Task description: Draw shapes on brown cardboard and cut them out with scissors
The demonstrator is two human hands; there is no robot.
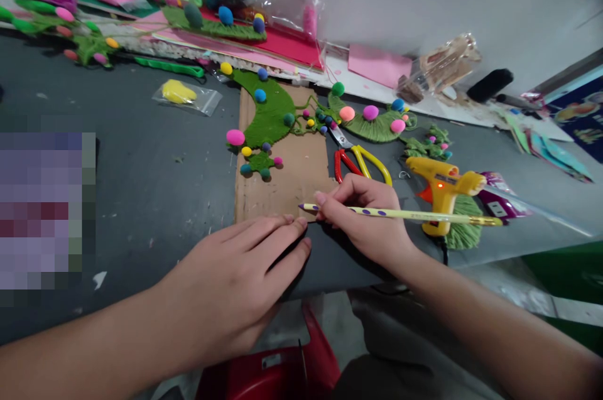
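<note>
A pale pencil with purple spots (419,215) is pinched in my right hand (365,215), its tip pointing left over a piece of brown cardboard (282,189). My left hand (245,268) lies with fingers stretched along the cardboard's near edge, close to the pencil tip. On the cardboard's far part rests a green crescent (271,111) with colored balls on it. A small green star (260,162) with balls sits below it. Scissors with red and yellow handles (360,158) lie just beyond my right hand.
A yellow glue gun (443,189) with a lit red light stands to the right, before a green yarn-wrapped piece (464,223). Another ball-trimmed crescent (372,120) lies further back. A bagged yellow item (186,95) is at left. A red stool (277,368) shows below the table.
</note>
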